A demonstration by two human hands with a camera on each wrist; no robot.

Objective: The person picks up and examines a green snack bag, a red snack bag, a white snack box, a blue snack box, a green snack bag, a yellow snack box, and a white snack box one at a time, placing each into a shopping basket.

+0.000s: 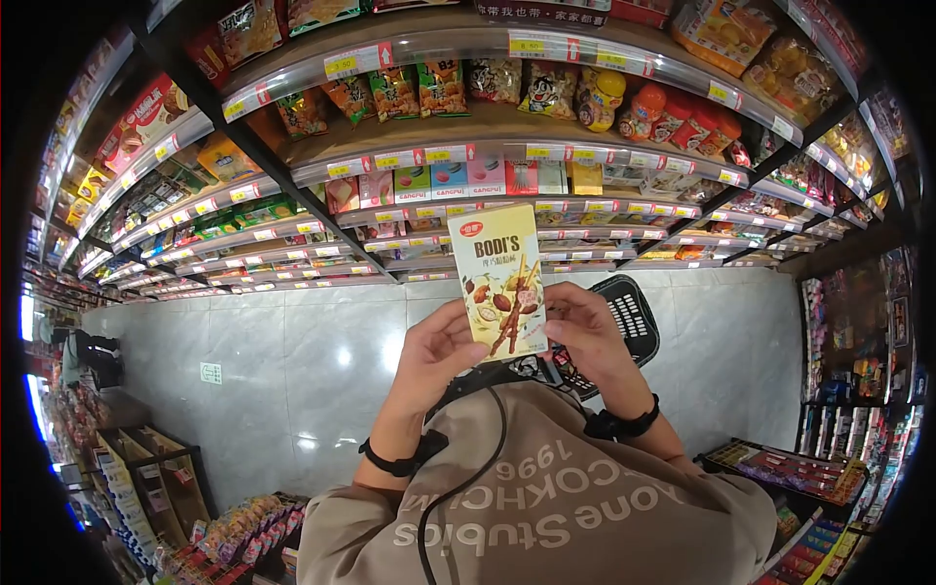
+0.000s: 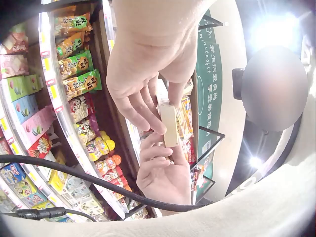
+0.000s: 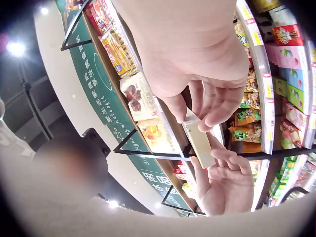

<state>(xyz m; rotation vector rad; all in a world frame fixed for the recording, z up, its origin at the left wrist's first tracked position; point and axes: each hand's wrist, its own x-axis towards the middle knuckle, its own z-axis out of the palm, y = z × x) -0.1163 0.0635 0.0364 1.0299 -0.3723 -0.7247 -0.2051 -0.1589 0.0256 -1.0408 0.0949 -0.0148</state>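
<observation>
— Several shelves [image 1: 429,135] are holding what?
— Snack bags [image 1: 444,90] and small cartons [image 1: 448,181]. A black plastic basket [image 1: 647,341] is showing past the right hand [image 1: 590,331]; what it's holding, I cannot tell.
— And the cream BODI'S box [image 1: 478,255]?
— It's sitting between both hands, printed front facing the head camera. The left hand [image 1: 434,353] is pinching its lower left edge, the right its lower right.
</observation>
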